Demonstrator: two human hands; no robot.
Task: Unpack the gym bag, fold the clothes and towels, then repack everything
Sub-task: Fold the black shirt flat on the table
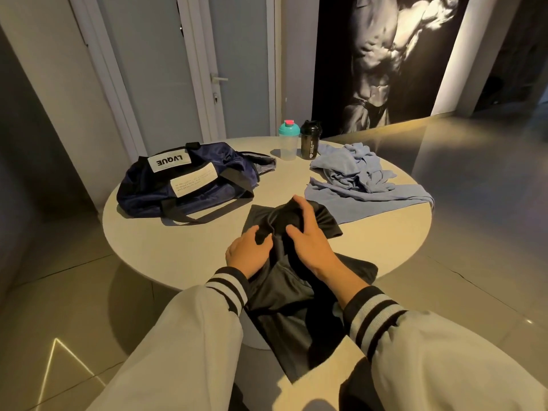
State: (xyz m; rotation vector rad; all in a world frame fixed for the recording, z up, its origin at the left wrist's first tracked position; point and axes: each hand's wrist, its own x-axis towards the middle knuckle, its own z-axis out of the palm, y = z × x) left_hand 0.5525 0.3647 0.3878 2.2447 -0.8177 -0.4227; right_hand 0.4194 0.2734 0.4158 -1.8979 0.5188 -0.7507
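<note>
Black garment [296, 289], shiny and rumpled, drapes off the table [166, 250], left hand [247, 253] grip holding a fold, right hand [308, 241] flat.

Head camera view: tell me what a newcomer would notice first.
First, at the near edge of the round pale table, the left hand grips a fold of the shiny black garment while the right hand presses on it. Behind them lie the navy fabric gym bag on the left and crumpled light blue towels on the right. A large black-and-white torso poster covers the far wall.
</note>
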